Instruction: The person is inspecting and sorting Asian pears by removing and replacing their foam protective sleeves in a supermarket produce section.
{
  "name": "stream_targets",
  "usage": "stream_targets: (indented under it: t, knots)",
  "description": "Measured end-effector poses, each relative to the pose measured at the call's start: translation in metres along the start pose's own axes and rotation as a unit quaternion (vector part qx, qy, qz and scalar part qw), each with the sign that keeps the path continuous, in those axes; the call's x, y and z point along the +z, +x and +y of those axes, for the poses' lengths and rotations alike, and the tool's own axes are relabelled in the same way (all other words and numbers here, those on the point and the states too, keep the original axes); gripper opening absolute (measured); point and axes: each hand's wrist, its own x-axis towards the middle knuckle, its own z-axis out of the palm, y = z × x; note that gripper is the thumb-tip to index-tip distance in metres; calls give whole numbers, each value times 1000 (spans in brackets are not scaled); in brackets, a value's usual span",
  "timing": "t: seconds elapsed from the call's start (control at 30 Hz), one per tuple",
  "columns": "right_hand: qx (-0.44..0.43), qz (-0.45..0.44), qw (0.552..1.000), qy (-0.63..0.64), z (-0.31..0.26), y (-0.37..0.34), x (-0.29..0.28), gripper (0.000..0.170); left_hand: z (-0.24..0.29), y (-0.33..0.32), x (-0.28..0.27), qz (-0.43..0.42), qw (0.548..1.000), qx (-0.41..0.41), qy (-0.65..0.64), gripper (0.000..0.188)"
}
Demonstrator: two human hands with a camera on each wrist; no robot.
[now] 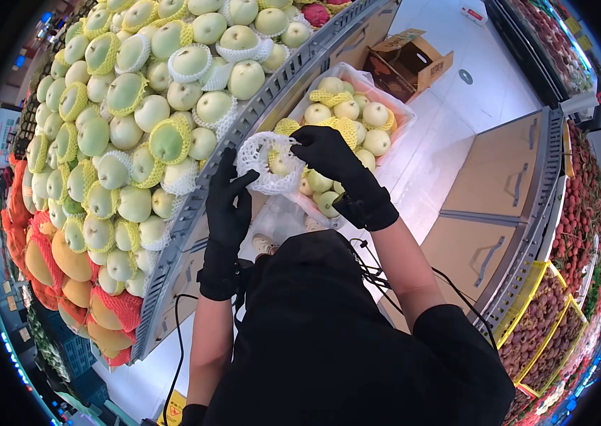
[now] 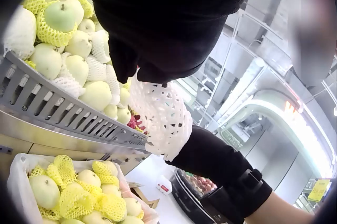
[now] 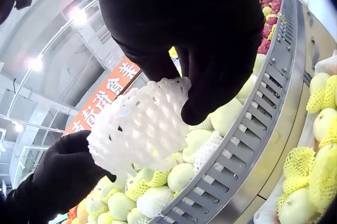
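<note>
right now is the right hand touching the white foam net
Touching: the right wrist view shows the right hand pinching the white foam net by its edge.

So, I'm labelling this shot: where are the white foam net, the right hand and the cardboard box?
White foam net (image 3: 141, 126), right wrist view, mesh side.
Right hand (image 1: 330, 153), head view, back of hand.
Cardboard box (image 1: 434, 71), head view, tan flap.

Right hand (image 3: 179, 29) pinches top edge of white foam net (image 3: 142, 129); left hand (image 3: 58, 174) holds its left side. Behind: pale green fruit (image 3: 181, 176), some in nets, along grey slotted rail (image 3: 266, 116). Red fruit (image 3: 266, 30) upper right, orange sign (image 3: 102, 97) left, ceiling lights (image 3: 79, 16) above. More netted fruit (image 3: 297, 206) lower right.
</note>
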Motion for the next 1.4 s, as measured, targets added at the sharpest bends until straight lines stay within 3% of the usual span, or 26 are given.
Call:
stream_targets:
  t: [0.07,0.1,0.17,0.27,0.37,0.47,0.57,0.67,0.8,0.87,0.93,1.0,1.07,1.1,1.13,1.27,1.4]
  knots:
    - [6,26,999,34,-7,-3,1,29,-4,-4,3,26,999,-13,14,37]
    - [11,30,999,38,-9,-4,2,29,-7,-7,2,-5,993,-103,-55,34]
    - [22,37,998,46,-14,-5,4,30,-15,-16,-1,-66,939,-279,-191,28]
    - [-12,41,998,36,-16,-10,10,30,-18,-19,6,-43,934,-313,-167,25]
    - [1,9,1000,-20,-7,-8,18,29,-24,-21,4,-65,940,-333,-42,31]
    - [23,11,997,-73,-6,-12,21,29,-33,-31,5,-11,961,-276,-4,29]
    - [-10,66,993,-100,17,-14,28,29,-29,-34,5,-9,953,-300,-32,28]
    - [43,-47,997,31,23,-15,25,29,-45,-51,12,-6,965,-262,-32,32]
    - [148,-89,969,177,34,-18,3,23,-48,-62,10,-10,955,-291,-53,36]
    - [100,-61,973,201,98,-21,0,24,-44,-61,8,3,957,-286,-50,36]
    - [113,-55,984,127,148,-24,-11,24,-41,-62,5,22,956,-284,-72,40]
    - [58,17,997,48,210,-33,-16,25,-38,-61,0,21,954,-291,-69,41]
    - [75,67,991,-84,253,-37,-28,26,-42,-64,-1,28,943,-320,-87,43]
    - [71,107,987,-102,265,-43,-33,26,-44,-65,-3,30,937,-336,-95,43]
    - [157,97,977,-108,252,-48,-46,26,-45,-65,-5,29,932,-349,-96,43]
    - [151,155,970,-114,307,-55,-61,30,-45,-64,-7,37,923,-369,-103,44]
    - [203,175,953,-139,332,-36,-69,35,-45,-61,-8,28,918,-384,-98,44]
